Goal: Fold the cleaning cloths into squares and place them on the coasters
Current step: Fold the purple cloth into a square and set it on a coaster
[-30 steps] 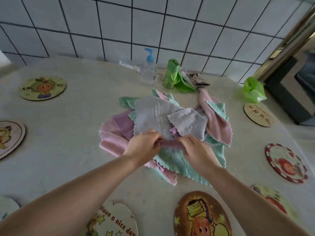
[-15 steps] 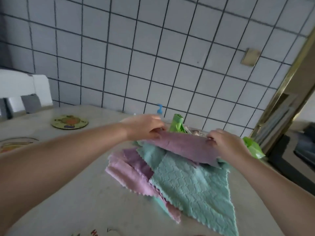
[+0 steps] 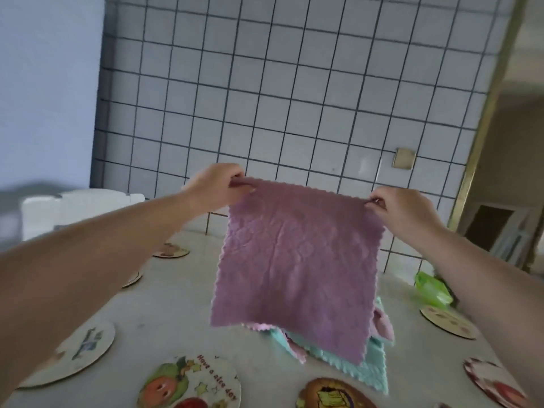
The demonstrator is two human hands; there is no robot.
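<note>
- The left hand (image 3: 215, 184) pinches the top left corner of a purple cloth (image 3: 294, 266); the right hand (image 3: 403, 210) pinches its top right corner.
- The hands are apart, and the cloth hangs spread flat between them, raised above the counter (image 3: 164, 313).
- Its lower edge hangs in front of the pile (image 3: 374, 369) of teal and pink cloths on the counter.
- Round coasters (image 3: 191, 384) lie around the pile, near, left and right.
- A green bag (image 3: 432, 290) lies far right, by the tiled wall (image 3: 294, 98).
</note>
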